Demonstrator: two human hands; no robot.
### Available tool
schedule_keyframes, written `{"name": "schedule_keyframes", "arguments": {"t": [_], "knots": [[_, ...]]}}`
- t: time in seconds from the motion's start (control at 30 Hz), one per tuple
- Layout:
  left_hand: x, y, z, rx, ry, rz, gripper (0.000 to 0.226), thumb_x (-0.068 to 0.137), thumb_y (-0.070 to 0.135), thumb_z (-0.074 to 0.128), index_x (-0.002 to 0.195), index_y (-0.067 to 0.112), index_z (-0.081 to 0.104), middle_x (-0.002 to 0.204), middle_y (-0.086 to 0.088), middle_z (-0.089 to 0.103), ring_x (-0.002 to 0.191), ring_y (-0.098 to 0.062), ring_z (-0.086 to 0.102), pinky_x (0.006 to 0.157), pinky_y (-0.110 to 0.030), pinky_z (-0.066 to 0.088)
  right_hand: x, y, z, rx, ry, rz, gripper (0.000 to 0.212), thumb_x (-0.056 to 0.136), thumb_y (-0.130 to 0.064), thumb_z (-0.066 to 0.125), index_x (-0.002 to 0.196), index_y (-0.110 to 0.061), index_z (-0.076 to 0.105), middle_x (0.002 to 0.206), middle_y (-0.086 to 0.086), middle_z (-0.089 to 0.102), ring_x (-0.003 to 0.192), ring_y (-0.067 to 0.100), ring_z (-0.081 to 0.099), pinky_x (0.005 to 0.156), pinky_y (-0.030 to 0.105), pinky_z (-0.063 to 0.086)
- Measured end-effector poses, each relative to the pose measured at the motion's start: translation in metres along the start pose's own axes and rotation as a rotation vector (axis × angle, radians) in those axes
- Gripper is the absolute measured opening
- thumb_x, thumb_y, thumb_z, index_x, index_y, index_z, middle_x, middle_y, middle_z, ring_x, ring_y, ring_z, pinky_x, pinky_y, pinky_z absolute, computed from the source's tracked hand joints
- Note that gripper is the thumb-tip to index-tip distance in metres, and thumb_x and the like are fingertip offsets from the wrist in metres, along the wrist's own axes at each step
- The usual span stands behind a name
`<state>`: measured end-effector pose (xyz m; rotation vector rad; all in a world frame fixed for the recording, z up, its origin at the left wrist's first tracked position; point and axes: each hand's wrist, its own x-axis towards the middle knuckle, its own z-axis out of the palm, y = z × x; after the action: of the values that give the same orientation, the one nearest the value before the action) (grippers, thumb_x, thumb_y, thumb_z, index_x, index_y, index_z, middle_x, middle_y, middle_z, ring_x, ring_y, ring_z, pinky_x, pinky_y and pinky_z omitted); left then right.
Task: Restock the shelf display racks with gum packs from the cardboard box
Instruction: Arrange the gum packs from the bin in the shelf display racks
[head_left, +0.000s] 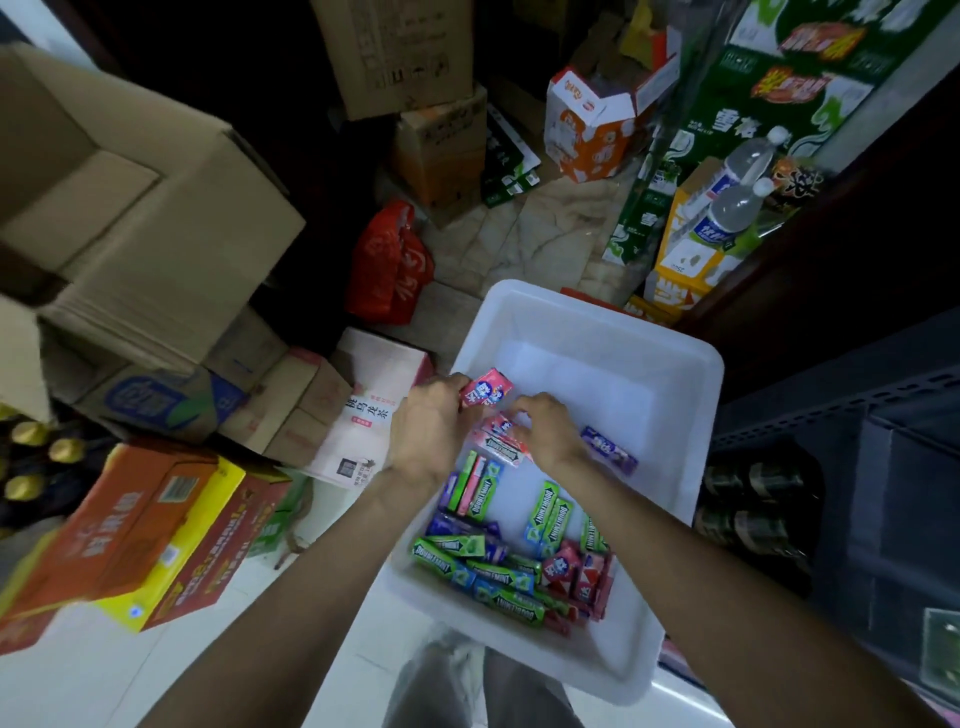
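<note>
Both arms reach down into a white plastic tub (685, 364) on the floor. The left hand (431, 431) pinches a pink gum pack (487, 387) by its end, lifted just above the tub floor. The right hand (548, 431) curls over a small cluster of packs (501, 441) — pink on top, a green-labelled one beneath — fingers closed on them. A purple pack (609, 450) lies just beside that wrist. Nearer the person's body, green Doublemint packs (485, 569) and red packs (584, 571) lie heaped against the tub's near wall. Open cardboard boxes (156, 218) are stacked to the left — drink cartons around them.
</note>
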<state>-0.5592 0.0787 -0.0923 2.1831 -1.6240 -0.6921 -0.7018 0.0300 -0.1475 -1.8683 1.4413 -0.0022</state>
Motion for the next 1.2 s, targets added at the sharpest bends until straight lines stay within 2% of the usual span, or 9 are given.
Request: {"name": "schedule_keyframes", "arguments": {"t": [0.1,0.23,0.37,0.43,0.67,0.83,1.0,1.2], "knots": [[-0.006,-0.014,-0.010,-0.046,0.007,-0.086,0.019,0.081,0.029,0.070,0.090,0.012,0.067,0.085,-0.016,0.069,0.083,-0.036,0.063,0.067,-0.036,0.046,0.000,-0.001,0.016,-0.111,-0.023,0.049,0.025,0.088,-0.008,0.060,0.112,-0.005,0.061,0.112,0.020,0.060,0.107,0.033,0.056,0.085,0.030,0.040],[-0.010,-0.019,-0.013,-0.110,0.000,-0.124,0.021,0.082,0.027,0.071,0.096,0.012,0.068,0.087,-0.015,0.069,0.083,-0.033,0.062,0.065,-0.031,0.039,0.001,-0.003,0.023,-0.180,-0.047,0.145,0.039,0.089,-0.017,0.063,0.121,-0.001,0.048,0.120,0.021,0.056,0.115,0.035,0.051,0.093,0.036,0.042],[-0.012,-0.018,-0.012,-0.101,-0.016,-0.129,0.020,0.083,0.029,0.070,0.094,0.012,0.067,0.083,-0.012,0.066,0.083,-0.031,0.060,0.061,-0.027,0.030,0.002,0.000,0.020,-0.222,-0.087,0.181,0.034,0.089,-0.027,0.062,0.110,-0.001,0.058,0.116,0.021,0.060,0.111,0.032,0.054,0.088,0.034,0.044],[-0.014,-0.017,-0.012,-0.097,-0.026,-0.129,0.020,0.084,0.029,0.070,0.092,0.012,0.066,0.077,-0.008,0.060,0.081,-0.030,0.059,0.059,-0.025,0.027,0.001,-0.002,0.021,-0.241,-0.090,0.181,0.036,0.090,-0.024,0.061,0.116,0.000,0.053,0.120,0.021,0.057,0.115,0.034,0.051,0.092,0.034,0.041],[-0.021,-0.025,-0.008,-0.120,-0.017,-0.101,0.022,0.081,0.030,0.072,0.093,0.013,0.066,0.083,-0.010,0.068,0.077,-0.028,0.061,0.060,-0.027,0.034,-0.010,0.004,0.029,-0.233,-0.042,0.232,0.043,0.090,-0.021,0.061,0.121,0.003,0.042,0.125,0.023,0.051,0.119,0.036,0.046,0.095,0.036,0.038],[-0.029,-0.027,-0.008,-0.131,-0.005,-0.105,0.022,0.082,0.029,0.071,0.096,0.013,0.066,0.088,-0.010,0.070,0.079,-0.026,0.062,0.061,-0.025,0.033,-0.016,0.012,0.031,-0.175,-0.050,0.275,0.039,0.090,-0.020,0.060,0.120,-0.001,0.046,0.125,0.023,0.051,0.119,0.036,0.046,0.092,0.035,0.040],[-0.032,-0.025,-0.009,-0.130,0.002,-0.109,0.027,0.082,0.031,0.071,0.098,0.010,0.066,0.092,-0.011,0.070,0.082,-0.025,0.063,0.059,-0.023,0.030,-0.014,0.011,0.037,-0.092,-0.037,0.322,0.045,0.086,-0.018,0.066,0.119,0.002,0.043,0.124,0.025,0.053,0.117,0.037,0.050,0.090,0.037,0.042],[-0.038,-0.025,-0.011,-0.186,0.020,-0.124,0.023,0.082,0.027,0.072,0.095,0.009,0.067,0.085,-0.008,0.069,0.070,-0.016,0.053,0.055,-0.021,0.026,-0.013,0.014,0.041,-0.008,-0.049,0.367,0.041,0.079,-0.024,0.073,0.111,-0.002,0.061,0.113,0.021,0.063,0.106,0.032,0.060,0.077,0.031,0.046]]}}
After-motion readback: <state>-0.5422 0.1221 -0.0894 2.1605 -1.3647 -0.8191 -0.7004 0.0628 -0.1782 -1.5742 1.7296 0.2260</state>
